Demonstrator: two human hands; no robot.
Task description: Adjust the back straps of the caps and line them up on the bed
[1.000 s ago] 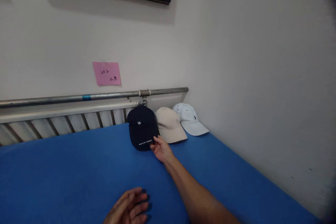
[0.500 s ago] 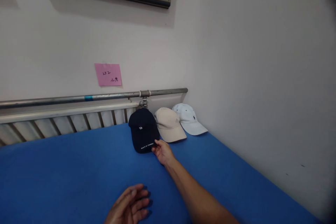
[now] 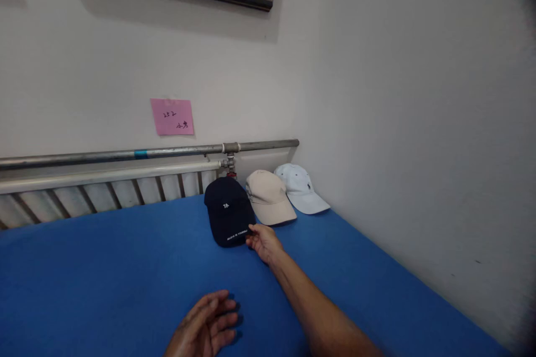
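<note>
Head view: your right hand (image 3: 265,242) pinches the dark cap (image 3: 228,218) at the brim's right front corner. That brim reads "BELIEVE IN YOURSELF"; the crown's white letters (image 3: 226,206) are too small to read surely. The cap rests on the blue desk (image 3: 125,273), left of the beige cap (image 3: 270,195), which partly hides the white cap (image 3: 305,192). Your left hand (image 3: 203,324) is loosely spread, nearer you. Behind, a pink note (image 3: 172,117) reads "252" above 2 characters; below it run a pipe (image 3: 180,153) and radiator (image 3: 123,194).
</note>
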